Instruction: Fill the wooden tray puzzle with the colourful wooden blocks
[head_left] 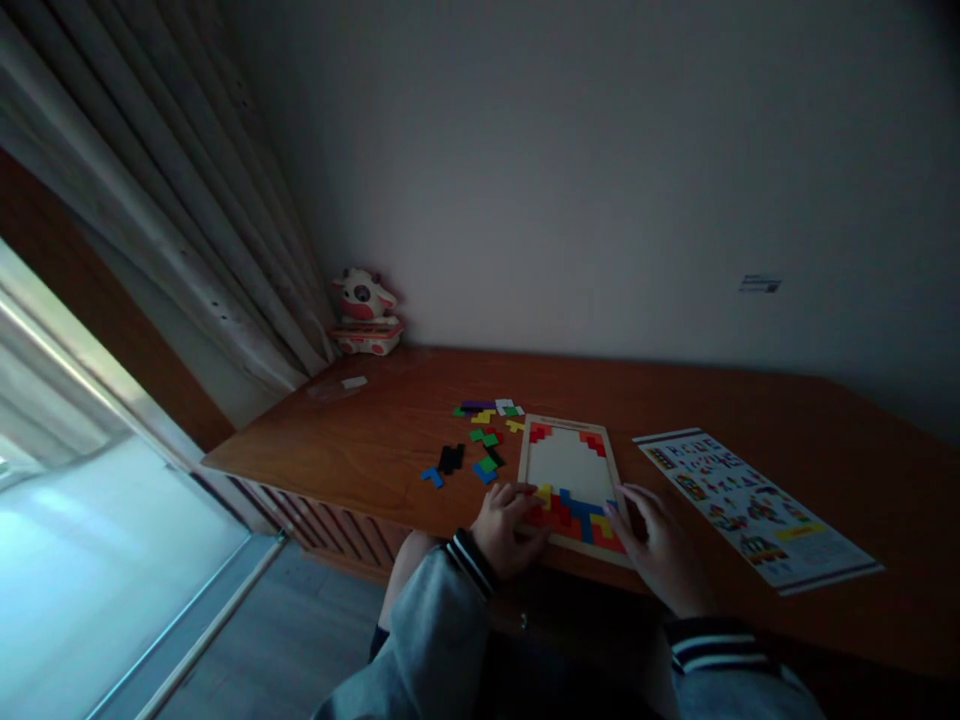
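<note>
A wooden puzzle board (606, 446) with a pale inside lies on the table. Red pieces fill its two far corners, and red, yellow and blue pieces cover its near end. My left hand (506, 528) rests at the board's near left corner, fingers bent over the rim and thumb apart, touching the pieces there. At the right rim is my right hand (664, 550), thumb and fingers spread, the thumb over a blue piece (611, 507) near the edge. Neither hand shows anything held. The palms are hidden from view.
Loose puzzle pieces lie left of the board, among them black pieces (451, 459), a blue piece (433, 477) and green pieces (486, 437). A printed pattern sheet (750, 510) is on the right. A cow-shaped toy (365, 310) stands at the back left of the table (360, 440).
</note>
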